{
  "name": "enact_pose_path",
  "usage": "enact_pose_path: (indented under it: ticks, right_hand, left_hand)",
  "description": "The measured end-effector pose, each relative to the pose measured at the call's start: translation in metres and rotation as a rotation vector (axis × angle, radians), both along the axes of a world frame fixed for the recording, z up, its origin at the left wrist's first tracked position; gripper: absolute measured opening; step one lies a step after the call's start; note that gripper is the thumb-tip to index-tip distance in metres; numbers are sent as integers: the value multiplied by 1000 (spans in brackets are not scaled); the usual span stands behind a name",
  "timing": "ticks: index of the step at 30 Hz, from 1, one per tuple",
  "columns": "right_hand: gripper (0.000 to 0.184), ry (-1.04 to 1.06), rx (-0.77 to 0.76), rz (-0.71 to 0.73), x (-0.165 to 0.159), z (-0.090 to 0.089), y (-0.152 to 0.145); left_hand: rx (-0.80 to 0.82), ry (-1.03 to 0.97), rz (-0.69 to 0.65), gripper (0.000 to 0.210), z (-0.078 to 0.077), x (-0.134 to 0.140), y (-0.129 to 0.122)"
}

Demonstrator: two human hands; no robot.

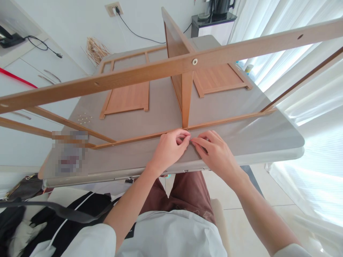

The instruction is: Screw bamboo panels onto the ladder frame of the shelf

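Note:
A wooden frame [134,74] stands upright on the grey table, its long rails running left to right. Both my hands meet at the near lower rail [139,138], just below the joint with the upright panel [187,96]. My left hand [171,144] is pinched at the rail, fingertips around a tiny piece I cannot make out. Close beside it, my right hand [214,145] pinches too, thumb and forefinger together, and what it holds is too small to name. A round pale fitting [194,61] sits in the upper rail above.
Slatted wooden panels [128,98] [219,80] lie on the table [160,103] behind the frame. Several small pale pieces [85,117] are scattered at the left. Clothes and a dark strap [75,214] lie at my lower left. White curtains [308,89] hang at the right.

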State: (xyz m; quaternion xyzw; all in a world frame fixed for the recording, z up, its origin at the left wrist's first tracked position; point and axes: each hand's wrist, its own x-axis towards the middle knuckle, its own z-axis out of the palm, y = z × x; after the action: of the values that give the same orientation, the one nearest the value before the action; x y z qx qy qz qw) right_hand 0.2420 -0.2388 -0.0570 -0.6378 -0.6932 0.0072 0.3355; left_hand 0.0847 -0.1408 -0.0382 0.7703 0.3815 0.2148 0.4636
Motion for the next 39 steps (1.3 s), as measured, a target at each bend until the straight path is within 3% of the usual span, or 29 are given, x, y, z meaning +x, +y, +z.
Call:
enact_pose_path:
  ticks: [7, 15, 23, 39]
  right_hand:
    - [24, 49, -57, 24, 8, -1, 2]
    - [22, 73, -128, 55, 13, 0, 9]
    - [22, 111, -146, 65, 14, 4, 8]
    - [22, 119, -208, 30, 11, 9, 11]
  left_hand:
    - [295, 129, 40, 19, -1, 0, -3]
    - [419, 153, 10, 18, -2, 2, -2]
    - [367, 169, -46, 19, 0, -1, -2]
    - [354, 125, -13, 18, -4, 1, -2]
